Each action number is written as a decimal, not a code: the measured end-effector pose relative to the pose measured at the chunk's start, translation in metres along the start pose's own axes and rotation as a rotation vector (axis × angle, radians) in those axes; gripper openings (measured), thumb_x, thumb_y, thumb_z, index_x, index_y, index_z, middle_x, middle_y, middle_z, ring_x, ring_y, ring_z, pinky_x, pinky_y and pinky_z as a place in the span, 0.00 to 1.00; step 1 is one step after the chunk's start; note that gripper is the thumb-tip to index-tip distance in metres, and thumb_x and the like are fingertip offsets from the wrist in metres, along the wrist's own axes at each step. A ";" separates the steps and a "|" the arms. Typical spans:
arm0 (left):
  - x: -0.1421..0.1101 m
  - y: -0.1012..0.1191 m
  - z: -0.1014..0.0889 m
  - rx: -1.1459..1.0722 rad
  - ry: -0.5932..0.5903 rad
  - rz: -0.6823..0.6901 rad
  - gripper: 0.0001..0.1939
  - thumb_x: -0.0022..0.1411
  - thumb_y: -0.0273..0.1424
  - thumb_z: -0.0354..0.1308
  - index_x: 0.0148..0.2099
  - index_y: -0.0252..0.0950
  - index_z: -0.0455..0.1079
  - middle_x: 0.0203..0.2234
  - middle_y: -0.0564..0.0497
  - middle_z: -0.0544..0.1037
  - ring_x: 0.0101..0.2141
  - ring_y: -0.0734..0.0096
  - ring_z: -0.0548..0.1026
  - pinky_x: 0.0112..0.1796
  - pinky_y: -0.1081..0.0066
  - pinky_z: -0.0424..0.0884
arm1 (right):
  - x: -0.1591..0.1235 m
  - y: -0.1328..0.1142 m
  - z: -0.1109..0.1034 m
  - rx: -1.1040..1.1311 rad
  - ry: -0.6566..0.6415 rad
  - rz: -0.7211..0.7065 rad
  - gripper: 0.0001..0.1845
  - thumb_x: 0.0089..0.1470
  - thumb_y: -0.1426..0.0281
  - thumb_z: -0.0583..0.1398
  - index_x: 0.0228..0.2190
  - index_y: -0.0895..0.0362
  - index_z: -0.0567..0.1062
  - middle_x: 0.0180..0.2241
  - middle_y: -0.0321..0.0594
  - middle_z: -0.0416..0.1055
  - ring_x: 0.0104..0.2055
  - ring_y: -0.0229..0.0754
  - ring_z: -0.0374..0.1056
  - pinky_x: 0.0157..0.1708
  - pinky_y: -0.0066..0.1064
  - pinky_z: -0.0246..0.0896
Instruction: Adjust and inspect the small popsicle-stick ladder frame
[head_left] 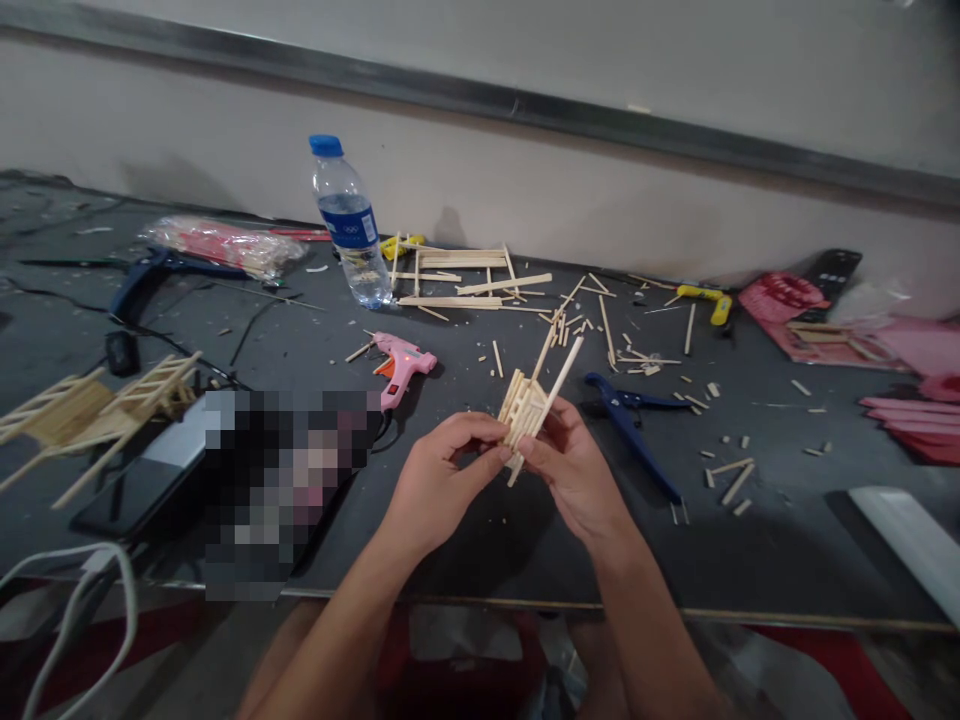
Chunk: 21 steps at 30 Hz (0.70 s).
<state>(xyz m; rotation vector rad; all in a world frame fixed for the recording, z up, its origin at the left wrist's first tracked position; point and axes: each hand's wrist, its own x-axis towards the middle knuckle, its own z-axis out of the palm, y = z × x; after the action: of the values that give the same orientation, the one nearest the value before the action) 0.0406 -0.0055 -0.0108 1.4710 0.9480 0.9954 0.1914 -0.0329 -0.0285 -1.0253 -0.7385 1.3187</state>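
Between both hands, above the dark table, I hold a small wooden stick model tilted up to the right, two long sticks rising from it. My left hand pinches its left lower side with thumb and fingers. My right hand grips its right side, thumb on the front, other fingers partly hidden behind. A pink glue gun lies to the left of the hands. On the right rests a blue hand saw, close to my right hand. Loose stick pieces are scattered just beyond the model.
A water bottle stands at the back beside a wooden stick frame. At left are a wooden cart-like model, a phone and cables. Another blue saw lies farther back. Yellow-handled tools and pink material lie right.
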 end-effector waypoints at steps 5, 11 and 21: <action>0.001 -0.004 0.000 -0.001 -0.015 0.001 0.08 0.54 0.30 0.60 0.39 0.38 0.74 0.38 0.48 0.75 0.40 0.67 0.73 0.42 0.67 0.68 | 0.000 0.001 -0.001 -0.012 0.007 -0.004 0.27 0.41 0.71 0.68 0.44 0.49 0.66 0.48 0.37 0.68 0.46 0.41 0.67 0.44 0.34 0.65; 0.000 0.001 -0.003 -0.035 -0.056 -0.028 0.08 0.56 0.31 0.58 0.39 0.38 0.74 0.38 0.49 0.76 0.40 0.68 0.73 0.43 0.67 0.68 | -0.001 -0.003 0.000 0.011 -0.008 0.052 0.26 0.43 0.71 0.67 0.45 0.49 0.67 0.47 0.37 0.69 0.44 0.39 0.68 0.38 0.30 0.67; 0.006 -0.003 -0.002 -0.287 0.069 -0.153 0.25 0.54 0.30 0.61 0.54 0.41 0.63 0.48 0.49 0.71 0.47 0.67 0.68 0.46 0.68 0.65 | -0.001 -0.003 0.000 0.196 -0.111 0.165 0.14 0.51 0.67 0.61 0.41 0.55 0.73 0.34 0.37 0.74 0.28 0.37 0.69 0.25 0.26 0.69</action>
<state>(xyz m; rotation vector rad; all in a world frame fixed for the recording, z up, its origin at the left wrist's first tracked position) 0.0412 0.0013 -0.0134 1.1161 0.9106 1.0277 0.1925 -0.0333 -0.0256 -0.8755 -0.6031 1.5677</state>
